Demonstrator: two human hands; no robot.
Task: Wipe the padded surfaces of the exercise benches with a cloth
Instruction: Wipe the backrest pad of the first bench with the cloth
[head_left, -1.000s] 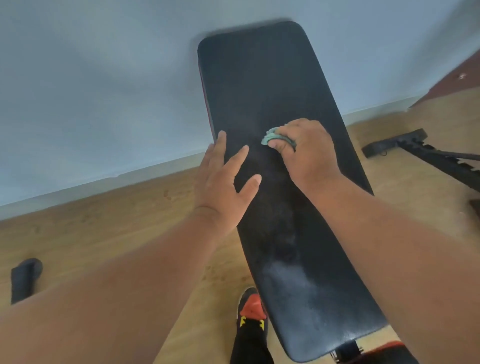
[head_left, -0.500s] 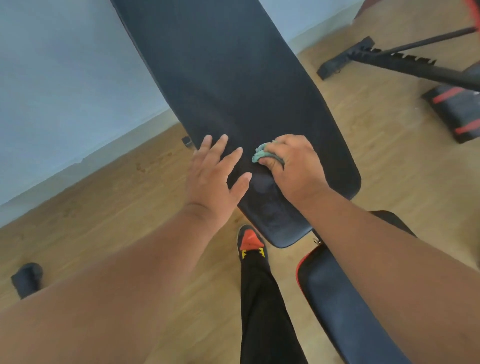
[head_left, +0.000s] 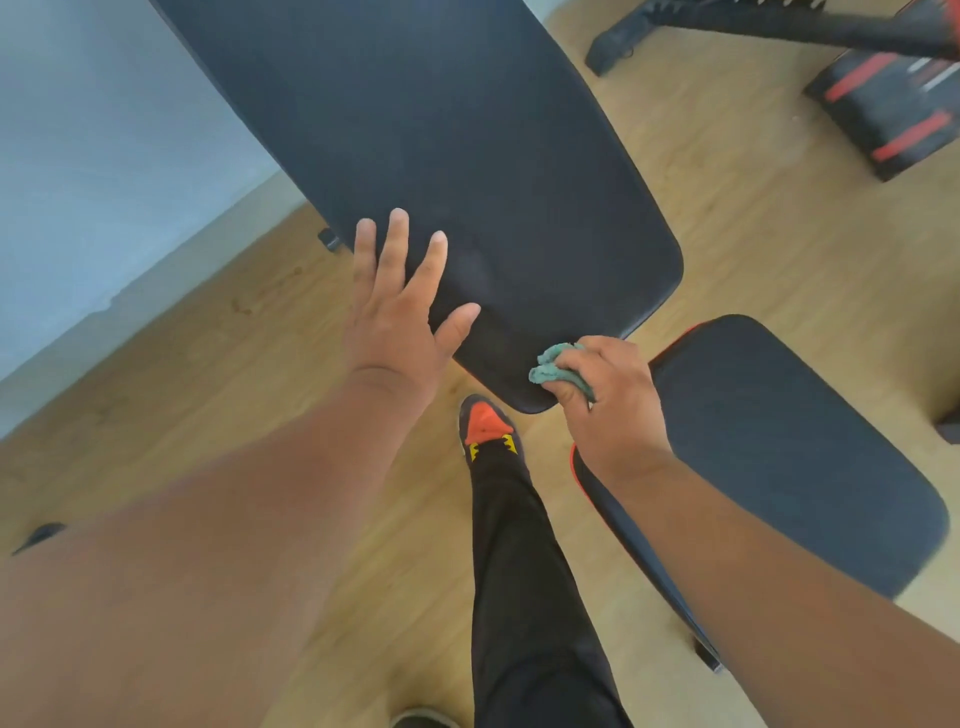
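A long black padded backrest (head_left: 467, 145) slopes from the top left down to the middle of the view. My left hand (head_left: 400, 306) lies flat with spread fingers on its lower left part. My right hand (head_left: 608, 400) grips a bunched teal cloth (head_left: 553, 371) and holds it against the backrest's bottom edge. Just right of that hand sits the black seat pad (head_left: 789, 447) with a red rim, partly hidden by my right forearm.
My leg in black trousers and a shoe (head_left: 485, 428) with an orange toe stand on the wooden floor under the backrest. A second bench frame (head_left: 727, 26) and a black-and-red pad (head_left: 888, 114) lie at the top right. A pale wall (head_left: 104, 156) runs along the left.
My right hand has dragged the cloth down the backrest from its middle to the bottom edge. My view has tilted down, bringing the seat pad and my leg into sight.
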